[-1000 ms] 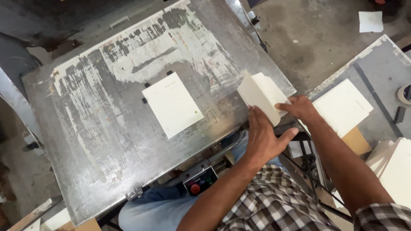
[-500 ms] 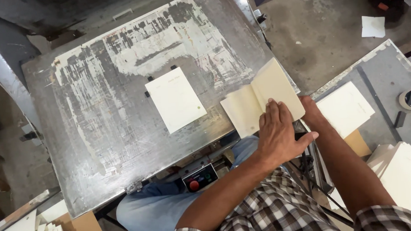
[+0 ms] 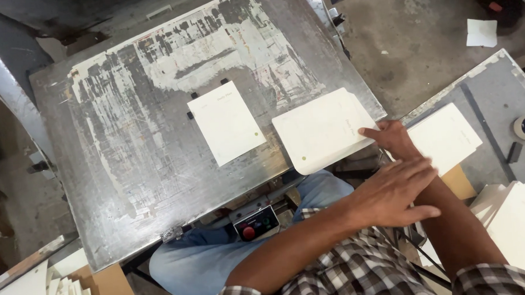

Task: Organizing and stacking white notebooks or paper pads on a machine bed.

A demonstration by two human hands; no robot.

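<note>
My right hand (image 3: 392, 139) has its fingers (image 3: 371, 132) stretched flat on the right edge of a cream sheet stack (image 3: 324, 130), pressing rather than gripping. My left hand (image 3: 394, 192) hovers just behind it, fingers spread and empty, crossing above my right forearm. That stack lies at the right edge of the worn metal desk (image 3: 127, 147), one corner hanging past the near rim. I judge it only partly placed: a single cream sheet (image 3: 226, 122) already sits squared against small black stops in the middle. More sheets (image 3: 448, 136) wait on the side table to my right.
</note>
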